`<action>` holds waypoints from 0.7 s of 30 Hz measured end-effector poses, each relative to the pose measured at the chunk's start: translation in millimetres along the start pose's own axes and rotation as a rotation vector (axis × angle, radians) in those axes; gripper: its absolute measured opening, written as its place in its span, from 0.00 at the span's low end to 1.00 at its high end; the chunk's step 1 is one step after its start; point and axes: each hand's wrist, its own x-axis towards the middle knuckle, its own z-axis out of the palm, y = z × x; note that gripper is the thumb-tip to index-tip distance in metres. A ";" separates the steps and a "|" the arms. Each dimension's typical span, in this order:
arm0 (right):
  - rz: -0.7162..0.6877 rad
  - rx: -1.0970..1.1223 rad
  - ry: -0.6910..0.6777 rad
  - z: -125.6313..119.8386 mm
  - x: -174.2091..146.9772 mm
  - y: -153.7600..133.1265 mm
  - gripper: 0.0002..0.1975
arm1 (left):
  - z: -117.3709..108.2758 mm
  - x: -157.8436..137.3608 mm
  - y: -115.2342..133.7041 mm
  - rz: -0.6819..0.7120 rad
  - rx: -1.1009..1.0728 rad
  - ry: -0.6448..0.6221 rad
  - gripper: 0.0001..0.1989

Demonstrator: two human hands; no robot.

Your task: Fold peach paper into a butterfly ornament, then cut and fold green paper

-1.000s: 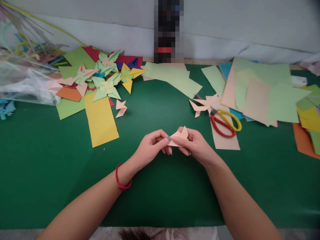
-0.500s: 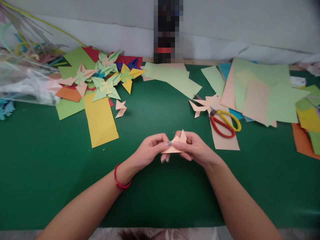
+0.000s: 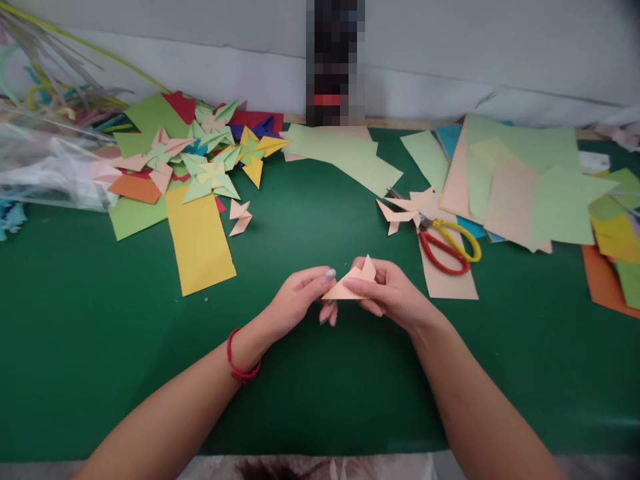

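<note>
A small folded pale-peach paper piece [image 3: 350, 288] is held in the air over the green table, with a flat lower edge and a pointed flap standing up at its right. My right hand [image 3: 387, 287] pinches it, thumb on the front and fingers behind. At the paper's left tip is my left hand [image 3: 307, 293], its thumb raised near the sloping edge and its other fingers below and behind; the tip lies between them. How firmly it grips is hard to see. A red cord bracelet [image 3: 243, 357] circles my left wrist.
Scissors with red and yellow handles [image 3: 445, 253] lie on peach paper pieces at right. Behind them are stacked pastel sheets [image 3: 510, 200]. At left are folded paper stars [image 3: 213, 177], a yellow sheet [image 3: 201, 243], a small peach folded piece [image 3: 241, 218] and a clear plastic bag [image 3: 50, 160].
My left thumb has lifted off the front of the folded paper and moved slightly up and left, baring its left half. My right hand keeps its pinch.
</note>
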 end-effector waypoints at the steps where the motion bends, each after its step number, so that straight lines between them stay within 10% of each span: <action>1: -0.004 -0.013 0.021 -0.2 0.2 -0.2 0.12 | -0.4 0.4 0.1 0.016 0.018 -0.011 0.18; 21: -0.040 -0.099 0.095 -3.1 -0.6 -2.6 0.14 | -7.5 0.4 -1.3 0.037 0.021 0.051 0.13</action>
